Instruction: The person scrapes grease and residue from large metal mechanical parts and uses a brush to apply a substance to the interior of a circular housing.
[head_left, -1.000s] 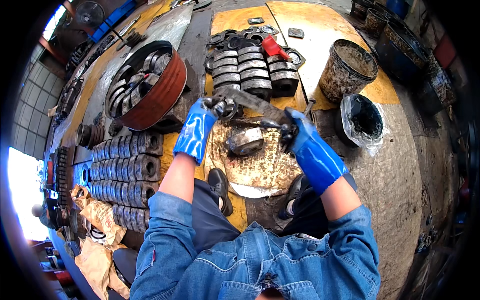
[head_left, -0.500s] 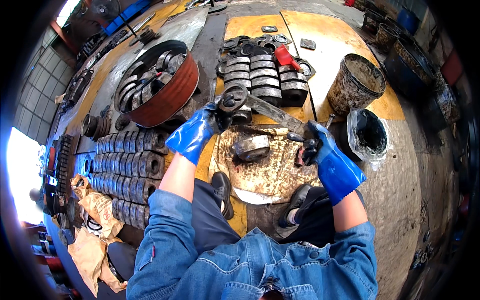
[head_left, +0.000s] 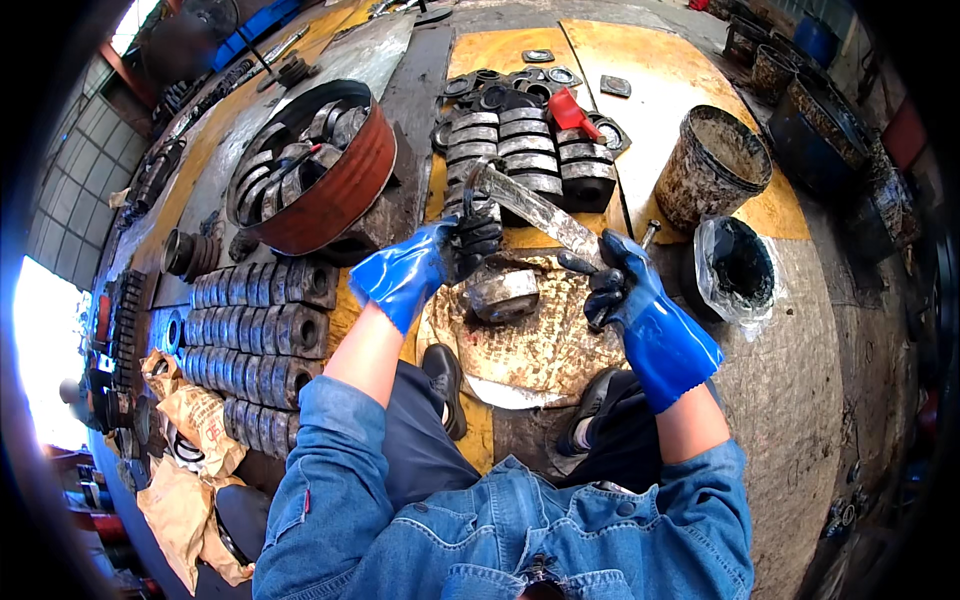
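Observation:
A flat metal bar with a ring-shaped end [head_left: 545,218] slants between my hands above a stained sheet [head_left: 520,360]. My right hand [head_left: 622,285], in a blue glove with blackened fingers, grips the plain end of the bar; its lower fingers are loosely spread. At the ring end, my left hand [head_left: 450,250], gloved alike, has its upper fingers against the bar and the others curled below. The ring is tilted nearly edge-on. Below the bar, a round-topped metal block [head_left: 503,295] sits on the sheet.
Stacked metal blocks stand ahead [head_left: 530,150] and at left [head_left: 255,325]. A red-brown drum section [head_left: 335,205] holds more parts. A red scoop [head_left: 570,112] lies on the far stack. At right are a crusted bucket [head_left: 690,170] and a plastic-lined container [head_left: 705,265]. Paper bags [head_left: 205,420] lie lower left.
The bar has turned, so its ring now shows nearly edge-on instead of face-on. My left hand has moved slightly down and right; my right hand has shifted slightly left.

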